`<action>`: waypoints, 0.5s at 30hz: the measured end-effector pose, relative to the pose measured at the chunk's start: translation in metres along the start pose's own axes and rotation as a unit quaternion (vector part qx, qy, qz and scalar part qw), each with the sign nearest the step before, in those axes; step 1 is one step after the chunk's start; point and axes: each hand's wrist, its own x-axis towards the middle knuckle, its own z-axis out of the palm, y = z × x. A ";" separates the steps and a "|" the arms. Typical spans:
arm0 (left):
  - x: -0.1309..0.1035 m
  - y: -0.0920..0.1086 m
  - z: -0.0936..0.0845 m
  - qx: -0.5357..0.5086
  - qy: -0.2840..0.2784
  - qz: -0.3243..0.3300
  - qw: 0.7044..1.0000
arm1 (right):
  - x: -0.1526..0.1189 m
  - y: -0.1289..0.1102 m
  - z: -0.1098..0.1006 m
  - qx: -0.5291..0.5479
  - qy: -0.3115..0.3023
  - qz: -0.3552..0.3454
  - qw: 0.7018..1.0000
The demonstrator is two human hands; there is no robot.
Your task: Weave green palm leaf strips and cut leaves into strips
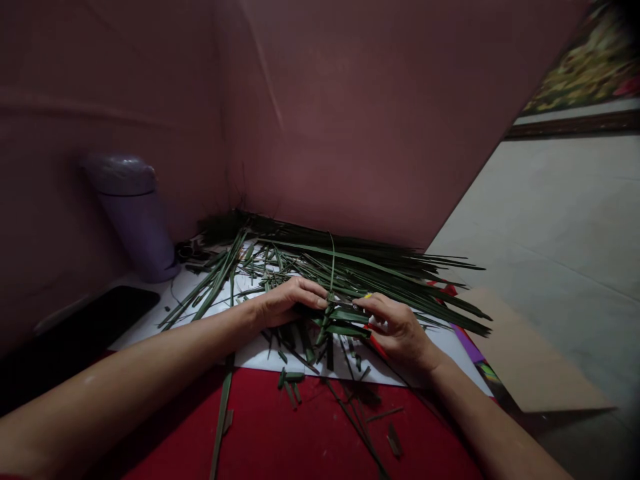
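Pinkish walls (350,120) rise behind a red worktop (280,440) spread with a white sheet (250,355), where cut leaf strips (294,377) lie scattered before a long leaf bundle (395,261). Over the sheet, the left hand (295,300) pinches a green leaf piece (347,329) between thumb and fingers, while the right hand (395,327), curled just beside it, grips a red tool (379,345) mostly hidden from view

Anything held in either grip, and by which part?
Left hand: green leaves, pinched near the top. Right hand: apparently a red-handled tool, by its handle; partly hidden.
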 end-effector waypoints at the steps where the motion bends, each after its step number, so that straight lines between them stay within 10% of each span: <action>1: 0.000 0.001 0.000 -0.001 -0.005 0.001 1.000 | 0.000 0.000 -0.001 -0.005 -0.001 -0.005 1.000; 15: -0.001 0.001 -0.002 -0.007 -0.038 -0.005 0.999 | -0.001 0.005 0.010 -0.031 0.031 -0.085 0.995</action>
